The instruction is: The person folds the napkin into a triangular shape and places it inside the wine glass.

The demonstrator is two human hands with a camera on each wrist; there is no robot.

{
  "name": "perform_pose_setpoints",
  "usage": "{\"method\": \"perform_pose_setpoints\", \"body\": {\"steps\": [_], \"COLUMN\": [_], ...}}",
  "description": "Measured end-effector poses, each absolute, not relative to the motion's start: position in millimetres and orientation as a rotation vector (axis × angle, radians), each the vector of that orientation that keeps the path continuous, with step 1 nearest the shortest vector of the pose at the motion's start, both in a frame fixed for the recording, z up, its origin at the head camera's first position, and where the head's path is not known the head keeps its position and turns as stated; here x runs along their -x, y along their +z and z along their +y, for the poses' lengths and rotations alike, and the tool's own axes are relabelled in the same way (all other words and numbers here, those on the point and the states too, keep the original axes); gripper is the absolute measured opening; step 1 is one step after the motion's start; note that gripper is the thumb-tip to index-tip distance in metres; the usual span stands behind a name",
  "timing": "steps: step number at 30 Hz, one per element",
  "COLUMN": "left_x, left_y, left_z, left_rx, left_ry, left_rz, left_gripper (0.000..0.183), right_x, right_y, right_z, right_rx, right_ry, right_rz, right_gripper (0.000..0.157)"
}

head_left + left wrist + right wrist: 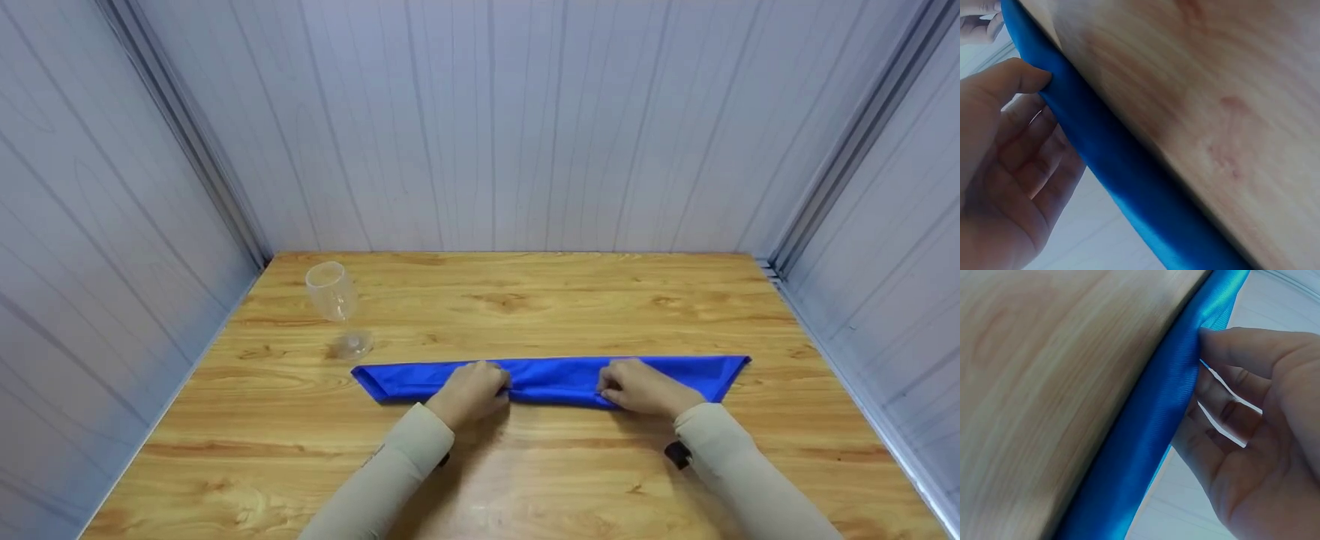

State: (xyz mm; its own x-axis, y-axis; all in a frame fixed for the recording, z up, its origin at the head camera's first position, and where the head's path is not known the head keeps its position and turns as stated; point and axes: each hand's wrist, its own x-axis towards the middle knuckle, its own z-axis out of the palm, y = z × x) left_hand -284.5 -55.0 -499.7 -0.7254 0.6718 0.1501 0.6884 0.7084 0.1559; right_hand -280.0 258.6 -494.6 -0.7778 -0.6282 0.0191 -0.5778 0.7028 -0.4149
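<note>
A blue cloth [555, 375], folded into a long narrow band with slanted ends, lies across the wooden table. My left hand [472, 390] pinches its near edge left of the middle. Farther right, my right hand [641, 386] pinches the same edge. The left wrist view shows the left thumb on the near face of the cloth [1089, 129], with the fingers curled behind it. Seen from the right wrist, thumb and fingers grip the rolled edge of the cloth [1151, 405] in the same way.
A clear stemmed glass [331, 292] stands upright at the table's back left, its foot close to the cloth's left end. White panel walls [495, 127] enclose the wooden table [510, 300] at the back and both sides.
</note>
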Motion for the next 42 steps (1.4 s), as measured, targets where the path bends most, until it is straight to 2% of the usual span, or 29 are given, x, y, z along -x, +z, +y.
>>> {"method": "perform_pose_setpoints", "body": {"steps": [11, 19, 27, 31, 37, 42], "left_x": [302, 308, 309, 309, 308, 308], "left_y": [-497, -492, -491, -491, -490, -488], "left_z": [-52, -50, -48, -46, -46, -46], "left_rx": [1.082, 0.990, 0.972, 0.982, 0.978, 0.960], "left_ry": [-0.432, -0.579, -0.556, -0.541, -0.541, -0.551], "left_rz": [-2.994, -3.144, -3.167, -3.166, -3.154, -3.166], "left_gripper": [0.016, 0.034, 0.013, 0.014, 0.014, 0.011], "right_x": [278, 280, 278, 274, 266, 261], "right_y": [-493, -493, -499, -502, -504, -504], "right_z": [259, 259, 260, 260, 257, 259], "right_rx": [1.022, 0.972, 0.940, 0.937, 1.050, 1.065], "right_ry": [-0.620, -0.619, -0.636, -0.613, -0.480, -0.461], "right_rz": [2.792, 2.784, 2.817, 2.884, 3.020, 3.008], "right_gripper": [0.013, 0.012, 0.009, 0.003, 0.007, 0.003]}}
